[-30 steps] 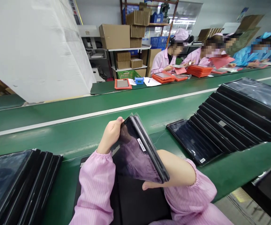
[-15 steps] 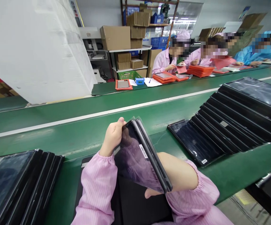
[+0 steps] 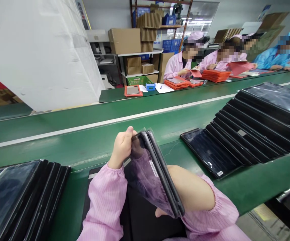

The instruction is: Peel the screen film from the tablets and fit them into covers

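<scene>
Two black tablets, face to back in clear film, stand tilted on edge between my hands. A small white barcode label sticks to the near one's screen. My left hand is closed on their upper left corner, thumb on top. My right hand wraps the lower right side from behind; its thumb shows below the bottom edge and its other fingers are hidden. Beneath them lies a flat black folder-like sheet. To the right, a single tablet lies at the foot of a leaning row of tablets.
More film-wrapped tablets lean at the left on the green bench. A white wrapped stack stands at the back left. Across the bench several people in pink and blue handle red-orange sleeves. Shelves with cartons stand behind.
The two tablets have dipped slightly and stand a little steeper, with both hands still on them. The view has shifted a little.
</scene>
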Demonstrator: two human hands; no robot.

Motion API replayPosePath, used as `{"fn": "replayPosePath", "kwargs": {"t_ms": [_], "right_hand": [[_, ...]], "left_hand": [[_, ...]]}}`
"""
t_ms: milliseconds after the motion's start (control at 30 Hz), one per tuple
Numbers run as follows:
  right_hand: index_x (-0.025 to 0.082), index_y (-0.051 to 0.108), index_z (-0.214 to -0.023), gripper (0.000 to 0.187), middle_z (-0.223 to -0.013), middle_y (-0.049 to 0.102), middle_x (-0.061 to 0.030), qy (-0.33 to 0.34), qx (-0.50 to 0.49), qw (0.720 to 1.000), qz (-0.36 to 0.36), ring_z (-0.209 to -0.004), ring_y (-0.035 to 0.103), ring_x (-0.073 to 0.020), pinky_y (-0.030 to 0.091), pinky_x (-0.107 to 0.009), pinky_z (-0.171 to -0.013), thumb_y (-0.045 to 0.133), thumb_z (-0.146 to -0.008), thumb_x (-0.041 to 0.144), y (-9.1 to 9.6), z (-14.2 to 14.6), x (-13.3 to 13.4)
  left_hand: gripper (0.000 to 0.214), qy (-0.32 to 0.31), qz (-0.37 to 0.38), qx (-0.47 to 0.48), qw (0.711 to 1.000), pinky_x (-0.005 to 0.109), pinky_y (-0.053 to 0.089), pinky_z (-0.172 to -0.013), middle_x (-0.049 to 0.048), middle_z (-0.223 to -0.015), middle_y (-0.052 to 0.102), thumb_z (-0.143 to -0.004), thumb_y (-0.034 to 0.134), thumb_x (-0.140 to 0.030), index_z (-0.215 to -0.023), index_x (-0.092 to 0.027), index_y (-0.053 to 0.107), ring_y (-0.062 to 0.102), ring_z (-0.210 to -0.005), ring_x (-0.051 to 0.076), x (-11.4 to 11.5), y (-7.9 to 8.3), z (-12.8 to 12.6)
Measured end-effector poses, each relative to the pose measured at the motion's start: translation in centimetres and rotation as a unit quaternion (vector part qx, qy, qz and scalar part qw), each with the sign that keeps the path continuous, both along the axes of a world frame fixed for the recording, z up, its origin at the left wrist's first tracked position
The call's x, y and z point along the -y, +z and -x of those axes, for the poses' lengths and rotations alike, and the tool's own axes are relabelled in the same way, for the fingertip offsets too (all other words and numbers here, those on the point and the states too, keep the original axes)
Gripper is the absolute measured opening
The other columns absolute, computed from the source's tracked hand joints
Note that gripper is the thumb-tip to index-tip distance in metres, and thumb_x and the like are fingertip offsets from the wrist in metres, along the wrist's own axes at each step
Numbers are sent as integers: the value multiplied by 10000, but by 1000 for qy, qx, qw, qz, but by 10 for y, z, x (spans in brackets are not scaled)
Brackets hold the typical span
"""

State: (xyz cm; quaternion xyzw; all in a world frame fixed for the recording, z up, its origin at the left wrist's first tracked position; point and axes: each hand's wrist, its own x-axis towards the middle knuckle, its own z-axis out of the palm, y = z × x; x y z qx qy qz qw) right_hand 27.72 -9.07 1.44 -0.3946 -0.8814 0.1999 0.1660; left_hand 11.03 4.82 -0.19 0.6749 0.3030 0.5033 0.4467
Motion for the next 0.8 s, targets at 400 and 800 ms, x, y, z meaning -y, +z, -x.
{"fn": "replayPosePath", "kwargs": {"t_ms": [400,800], "right_hand": [[189,620,-776,360,-782,707,-33,-8,0,999,32,-711,658,-223,521,-322,-662,813,-689,480,10,-1,5],[179,642,-819,336,-733,685,-20,-21,31,999,22,-641,636,-206,510,-308,-599,839,-652,394,7,-3,4]], "left_hand": [[692,-7,15,63,998,262,289,-376,-22,-360,407,-895,369,-717,-418,-217,392,370,-346,96,5,-4,-9],[706,19,25,11,999,267,317,-383,-19,-346,414,-869,314,-772,-433,-224,401,405,-335,108,-3,-9,-16]]}}
